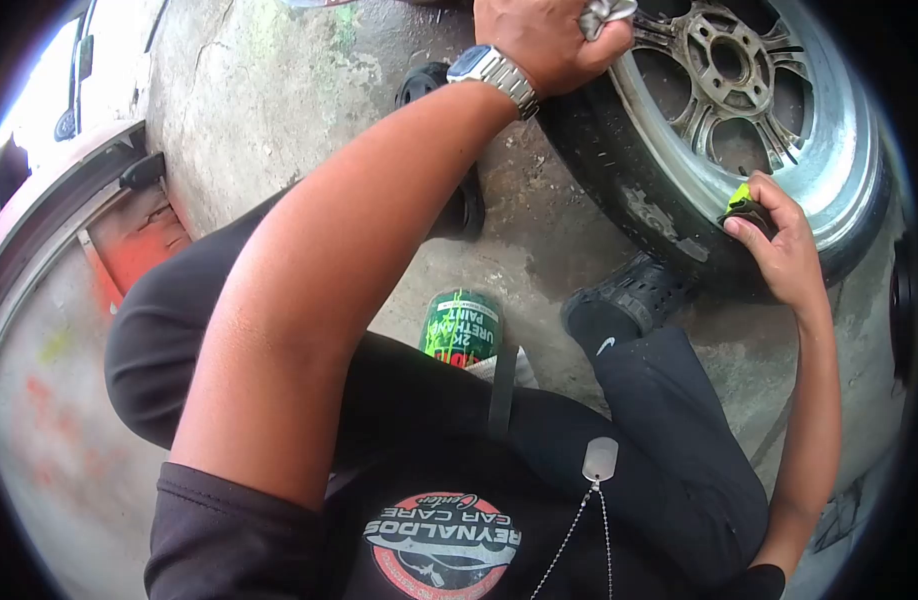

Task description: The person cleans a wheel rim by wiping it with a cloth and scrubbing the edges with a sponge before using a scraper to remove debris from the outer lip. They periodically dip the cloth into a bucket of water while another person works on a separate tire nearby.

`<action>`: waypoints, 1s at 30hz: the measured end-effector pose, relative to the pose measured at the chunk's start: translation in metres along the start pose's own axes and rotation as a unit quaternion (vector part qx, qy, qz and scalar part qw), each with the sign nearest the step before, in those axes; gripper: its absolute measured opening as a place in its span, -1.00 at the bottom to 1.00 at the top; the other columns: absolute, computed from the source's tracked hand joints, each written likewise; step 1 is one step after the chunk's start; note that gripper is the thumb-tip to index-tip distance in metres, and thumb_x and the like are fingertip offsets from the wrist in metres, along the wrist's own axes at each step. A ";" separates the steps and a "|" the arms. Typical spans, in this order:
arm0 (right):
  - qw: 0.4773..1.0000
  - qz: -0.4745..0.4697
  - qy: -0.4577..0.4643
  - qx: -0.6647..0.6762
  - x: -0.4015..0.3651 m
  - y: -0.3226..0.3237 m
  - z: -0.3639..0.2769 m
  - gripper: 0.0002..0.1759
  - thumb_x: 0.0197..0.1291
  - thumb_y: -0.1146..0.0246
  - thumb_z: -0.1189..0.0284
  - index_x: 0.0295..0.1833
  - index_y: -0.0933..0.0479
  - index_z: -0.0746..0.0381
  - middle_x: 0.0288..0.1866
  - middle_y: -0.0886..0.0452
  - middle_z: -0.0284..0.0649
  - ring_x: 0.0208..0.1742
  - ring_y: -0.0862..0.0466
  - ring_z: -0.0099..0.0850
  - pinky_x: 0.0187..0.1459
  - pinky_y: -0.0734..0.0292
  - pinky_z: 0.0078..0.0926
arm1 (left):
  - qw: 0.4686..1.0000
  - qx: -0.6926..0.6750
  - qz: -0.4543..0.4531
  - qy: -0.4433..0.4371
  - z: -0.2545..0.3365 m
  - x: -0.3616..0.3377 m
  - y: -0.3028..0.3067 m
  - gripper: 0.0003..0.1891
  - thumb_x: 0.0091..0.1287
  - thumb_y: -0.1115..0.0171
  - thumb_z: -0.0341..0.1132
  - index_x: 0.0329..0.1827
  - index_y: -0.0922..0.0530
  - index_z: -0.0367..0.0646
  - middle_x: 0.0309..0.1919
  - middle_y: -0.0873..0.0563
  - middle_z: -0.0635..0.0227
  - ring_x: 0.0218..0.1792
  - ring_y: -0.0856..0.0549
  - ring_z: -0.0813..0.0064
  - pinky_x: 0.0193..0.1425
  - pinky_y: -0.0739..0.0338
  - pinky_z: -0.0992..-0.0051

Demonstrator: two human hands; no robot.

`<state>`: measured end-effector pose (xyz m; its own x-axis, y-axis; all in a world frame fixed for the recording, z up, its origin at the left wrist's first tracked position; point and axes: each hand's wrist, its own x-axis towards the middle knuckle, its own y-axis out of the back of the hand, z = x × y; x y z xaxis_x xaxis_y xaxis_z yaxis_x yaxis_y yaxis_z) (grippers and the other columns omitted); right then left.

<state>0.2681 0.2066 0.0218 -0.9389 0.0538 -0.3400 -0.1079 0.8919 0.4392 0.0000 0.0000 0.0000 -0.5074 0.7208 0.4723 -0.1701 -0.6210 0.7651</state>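
My left hand (554, 45), with a metal-band watch at its wrist, is closed around a crumpled grey-silver piece (607, 17). It is at the upper left edge of a wheel, next to the tire (619, 165). My right hand (784, 245) pinches a folded dark pad (749, 212) with a bright yellow-green part between thumb and fingers. That pad lies against the lower edge of the rim (669, 125). The wheel's spokes (684, 50) look worn and dirty, while the inner barrel is silver.
A green paint can (463, 328) stands on the concrete floor (309, 70) between my legs. My shoe (634, 295) is close below the tire. A car body panel (69, 300) with red-orange patches lines the left side.
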 end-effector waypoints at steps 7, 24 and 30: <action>0.994 0.057 0.075 -0.047 0.019 -0.028 -0.019 -0.71 0.22 -0.44 0.48 -0.14 -0.47 0.36 -0.22 -0.48 -0.08 -0.18 -0.50 -0.08 -0.03 -0.44 -0.29 | 1.000 0.004 -0.003 -0.014 0.004 0.000 -0.003 -0.71 0.10 -0.41 -0.14 -0.25 -0.64 -0.14 -0.20 -0.63 0.11 -0.12 -0.64 0.01 0.00 -0.52 0.06; 0.943 0.117 0.129 -0.282 -0.027 -0.023 -0.028 -0.69 0.06 -0.44 0.64 -0.08 -0.53 0.29 -0.13 -0.54 -0.08 -0.08 -0.60 -0.03 -0.07 -0.42 -0.12 | 1.000 0.016 0.005 0.008 0.007 -0.005 -0.005 -0.70 0.08 -0.41 -0.13 -0.26 -0.64 -0.16 -0.21 -0.63 0.09 -0.10 -0.64 0.00 0.00 -0.52 0.06; 0.948 0.116 0.132 -0.265 -0.022 -0.024 -0.030 -0.68 0.04 -0.46 0.64 -0.09 -0.54 0.30 -0.15 -0.54 -0.08 -0.10 -0.61 -0.03 -0.07 -0.46 -0.12 | 1.000 0.017 0.007 -0.013 0.002 0.000 -0.006 -0.68 0.08 -0.41 -0.12 -0.25 -0.64 -0.17 -0.20 -0.62 0.08 -0.10 -0.63 0.00 0.01 -0.52 0.07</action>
<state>0.2818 0.1701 0.0438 -0.9990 0.0433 0.0061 0.0276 0.5158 0.8563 0.0027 0.0040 -0.0033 -0.4866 0.7202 0.4945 -0.1334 -0.6207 0.7726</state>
